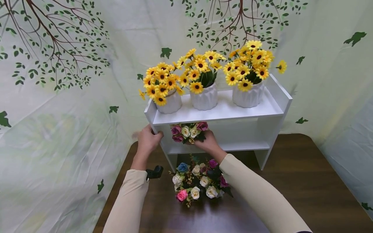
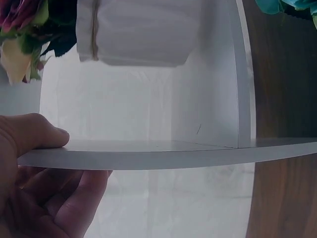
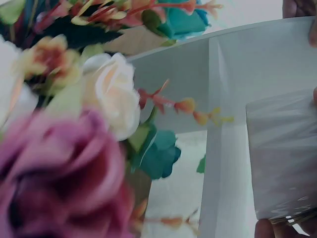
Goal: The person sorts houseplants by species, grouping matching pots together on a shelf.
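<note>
White shelf (image 1: 221, 113) and rose bouquet (image 1: 199, 183) on table (image 1: 291, 181)

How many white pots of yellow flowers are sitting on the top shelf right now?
3, all in a row on the top shelf: left pot at the left end, middle pot beside it, right pot near the right end. None looks hidden.

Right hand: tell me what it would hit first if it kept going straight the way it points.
The right hand holds a small rose pot inside the white shelf unit, pointing inward. Straight on, it would likely meet the backdrop showing behind the unit's lower level; depth is unclear.
</note>
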`<state>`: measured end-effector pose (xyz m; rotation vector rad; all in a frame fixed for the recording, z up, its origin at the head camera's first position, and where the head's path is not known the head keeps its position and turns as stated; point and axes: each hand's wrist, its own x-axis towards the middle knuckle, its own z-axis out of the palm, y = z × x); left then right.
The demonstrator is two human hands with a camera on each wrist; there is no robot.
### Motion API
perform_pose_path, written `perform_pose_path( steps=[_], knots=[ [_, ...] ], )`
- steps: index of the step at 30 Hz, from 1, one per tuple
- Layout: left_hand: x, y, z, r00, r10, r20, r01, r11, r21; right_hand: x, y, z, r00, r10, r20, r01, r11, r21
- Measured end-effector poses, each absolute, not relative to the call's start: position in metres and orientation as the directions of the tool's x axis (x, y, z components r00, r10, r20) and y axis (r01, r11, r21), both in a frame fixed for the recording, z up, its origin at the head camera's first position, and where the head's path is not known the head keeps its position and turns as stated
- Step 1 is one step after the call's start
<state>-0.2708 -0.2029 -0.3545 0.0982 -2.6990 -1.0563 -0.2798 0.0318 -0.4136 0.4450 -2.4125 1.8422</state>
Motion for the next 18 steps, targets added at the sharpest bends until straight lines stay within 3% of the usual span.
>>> perform_pose_path(
  steps=[8, 18],
  knots=[
    [-0.271, -0.202, -0.353, -0.967, -0.147, 0.209, 0.032, 0.741, 0.671, -0.285, 0.013, -0.409, -0.981, -0.115, 0.158, -0.180, 0.222, -0.958],
    [-0.272, -0.203, -0.356, -0.966, -0.153, 0.209, 0.024, 0.751, 0.660, -0.285, -0.004, -0.413, -0.978, -0.092, 0.188, -0.206, 0.262, -0.943]
  ],
)
